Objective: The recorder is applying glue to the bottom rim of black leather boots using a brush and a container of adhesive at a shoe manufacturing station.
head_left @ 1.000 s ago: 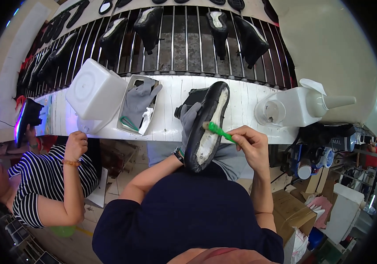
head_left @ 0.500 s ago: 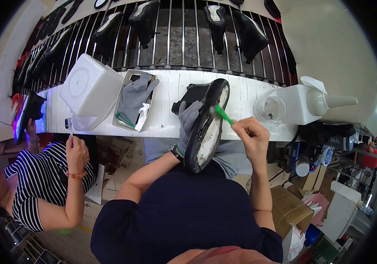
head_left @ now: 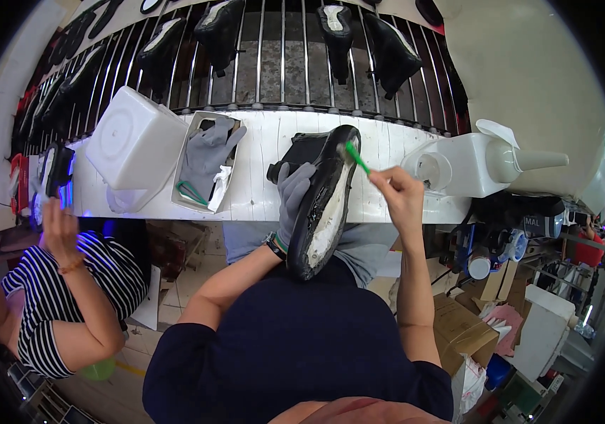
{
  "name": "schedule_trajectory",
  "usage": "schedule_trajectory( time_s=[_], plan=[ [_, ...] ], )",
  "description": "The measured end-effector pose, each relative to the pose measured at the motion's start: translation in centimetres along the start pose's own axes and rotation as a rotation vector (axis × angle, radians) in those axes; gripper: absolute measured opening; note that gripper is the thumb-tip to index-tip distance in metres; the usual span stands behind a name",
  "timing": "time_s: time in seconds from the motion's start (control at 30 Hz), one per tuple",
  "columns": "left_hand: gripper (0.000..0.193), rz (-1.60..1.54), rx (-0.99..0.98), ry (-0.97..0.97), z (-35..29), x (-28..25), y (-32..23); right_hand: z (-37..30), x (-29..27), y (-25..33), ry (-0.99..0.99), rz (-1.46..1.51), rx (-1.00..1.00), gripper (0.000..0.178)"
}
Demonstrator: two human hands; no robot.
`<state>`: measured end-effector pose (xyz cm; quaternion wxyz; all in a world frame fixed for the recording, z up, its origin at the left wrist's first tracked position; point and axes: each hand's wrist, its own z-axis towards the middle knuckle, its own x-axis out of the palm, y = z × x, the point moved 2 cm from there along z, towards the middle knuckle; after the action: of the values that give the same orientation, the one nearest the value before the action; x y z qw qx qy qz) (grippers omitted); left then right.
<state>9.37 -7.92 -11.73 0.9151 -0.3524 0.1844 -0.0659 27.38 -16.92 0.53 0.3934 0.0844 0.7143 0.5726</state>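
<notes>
A black boot (head_left: 307, 230) without its outsole is tilted over the front edge of the bench, its pale underside facing up. My left hand (head_left: 294, 198), in a grey glove, is closed around the boot's upper. Bare, my right hand (head_left: 401, 196) pinches the handle of a small green brush (head_left: 357, 157). The brush's bristles touch the boot's underside near its far end. A wet, shiny black patch shows along the left rim of the sole area.
On the white bench (head_left: 260, 201) stand a box with grey gloves (head_left: 207, 159), a white plastic container (head_left: 129, 141) and, at right, a clear cup (head_left: 433, 171) beside a white jug (head_left: 472, 166). Behind runs a metal roller rack (head_left: 281, 71) with several boots. A co-worker (head_left: 76, 283) sits at left.
The brush has moved a little toward the boot's far end. At left, the co-worker's hand has moved from the container side to the boot they hold.
</notes>
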Motion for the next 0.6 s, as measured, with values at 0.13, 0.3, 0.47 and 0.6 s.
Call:
schedule_trajectory(
  time_s=[0.13, 0.3, 0.47, 0.6],
  plan=[
    [0.077, 0.007, 0.096, -0.091, 2.5, -0.9, -2.2, 3.5, -0.2, -1.7, -0.145, -0.187, 0.075, 0.015],
    [0.078, 0.007, 0.098, -0.086, 2.8, -1.1, -1.9, 0.2, -0.8, 0.9, 0.055, -0.01, -0.098, 0.014],
    [0.087, 0.022, 0.026, -0.024, 2.1, -1.2, -1.7, -1.0, -0.7, 1.2, 0.094, 0.017, -0.103, 0.017],
    [0.094, 0.021, 0.034, 0.001, 2.6, -1.5, -2.6, 3.7, 0.0, -1.3, -0.115, -0.133, -0.039, 0.02]
  ],
)
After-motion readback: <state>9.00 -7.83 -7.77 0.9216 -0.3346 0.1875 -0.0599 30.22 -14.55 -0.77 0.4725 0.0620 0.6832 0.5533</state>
